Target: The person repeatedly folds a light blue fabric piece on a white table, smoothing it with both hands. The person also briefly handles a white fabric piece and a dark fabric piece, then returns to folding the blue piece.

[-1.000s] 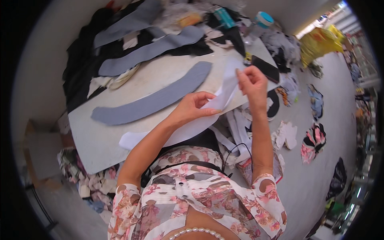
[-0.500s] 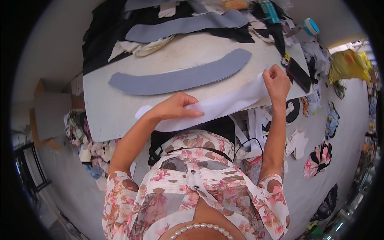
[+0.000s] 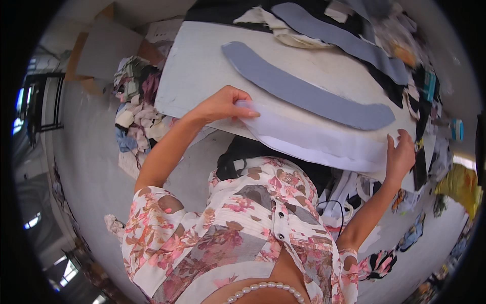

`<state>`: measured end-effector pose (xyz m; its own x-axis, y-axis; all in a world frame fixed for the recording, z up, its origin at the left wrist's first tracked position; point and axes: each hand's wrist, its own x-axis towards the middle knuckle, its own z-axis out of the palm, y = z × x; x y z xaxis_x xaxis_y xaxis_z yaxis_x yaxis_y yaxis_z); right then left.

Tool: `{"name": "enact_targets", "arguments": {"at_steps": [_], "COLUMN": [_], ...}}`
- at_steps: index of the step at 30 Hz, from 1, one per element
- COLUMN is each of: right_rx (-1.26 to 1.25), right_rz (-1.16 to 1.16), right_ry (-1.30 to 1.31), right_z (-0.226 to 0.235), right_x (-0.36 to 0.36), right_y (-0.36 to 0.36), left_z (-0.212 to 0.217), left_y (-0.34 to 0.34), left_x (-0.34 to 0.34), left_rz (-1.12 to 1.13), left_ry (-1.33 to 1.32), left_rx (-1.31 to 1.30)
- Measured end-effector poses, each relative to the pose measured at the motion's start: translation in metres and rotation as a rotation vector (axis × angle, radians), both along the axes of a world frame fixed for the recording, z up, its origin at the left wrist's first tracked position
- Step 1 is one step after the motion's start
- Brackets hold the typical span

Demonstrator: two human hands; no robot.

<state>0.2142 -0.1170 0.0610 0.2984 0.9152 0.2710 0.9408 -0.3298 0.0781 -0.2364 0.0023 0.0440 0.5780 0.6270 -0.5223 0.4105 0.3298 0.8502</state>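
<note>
A long, curved strip of thin white fabric [image 3: 319, 139] lies along the near edge of the white table [image 3: 197, 55]. My left hand [image 3: 225, 105] pinches its left end between thumb and fingers. At the strip's other end is my right hand [image 3: 401, 157], with thumb and forefinger raised and apart and nothing between them. Its lower fingers are partly hidden, beside the strip's end. Just beyond the white strip lies a grey curved pattern piece [image 3: 304, 88], flat on the table and similar in shape.
A second grey curved piece [image 3: 339, 40] rests on dark and cream cloth at the table's far side. A dark phone [image 3: 420, 169] lies by the right edge. Fabric scraps [image 3: 136, 114] are heaped left of the table, near a cardboard box [image 3: 109, 50]. A yellow bag [image 3: 460, 187] stands right.
The view has turned, so the table appears tilted. My left hand has moved from the strip's middle to its left end. My right hand has loosened its pinch, its fingers now apart.
</note>
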Motion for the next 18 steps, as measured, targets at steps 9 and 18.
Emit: {"name": "enact_targets", "arguments": {"at_steps": [9, 18], "right_rx": [-0.025, -0.31], "right_rz": [0.932, 0.774], "right_ry": [0.988, 1.293], "right_z": [0.002, -0.021], "right_x": [-0.202, -0.218], "right_y": [0.062, 0.077], "left_z": [0.016, 0.016], "left_y": [-0.022, -0.021], "left_x": [0.017, 0.01], "left_rz": [0.19, 0.19], "left_ry": [-0.073, -0.074], "left_rx": [0.107, 0.14]}}
